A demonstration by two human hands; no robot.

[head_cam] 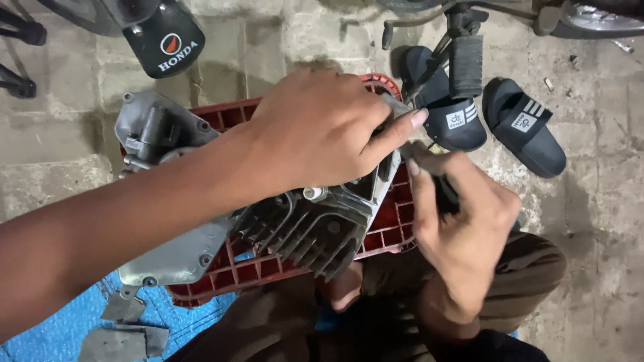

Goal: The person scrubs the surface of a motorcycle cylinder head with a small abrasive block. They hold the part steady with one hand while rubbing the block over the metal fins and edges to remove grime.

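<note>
Bracing hand: my left hand (315,131) lies spread over the top of the finned engine cylinder head (315,228), middle of the frame, palm pressing down, fingertips reaching its right edge.
Tool hand: my right hand (463,224) is clenched around a dark tool handle (446,194), right of centre; its tip meets the head's upper right edge, just under my left fingertips.
Step in hand: I judge I am working a fastener or fitting at that edge, one hand steadying the part.
Next move calls for: firm downward hold and a straight tool, so it does not slip.
Support: a red plastic crate (386,231) carries the engine, with a grey crankcase cover (157,131) at left.
Surroundings: black slide sandals (523,131) upper right, blue mat (60,328) lower left.
</note>
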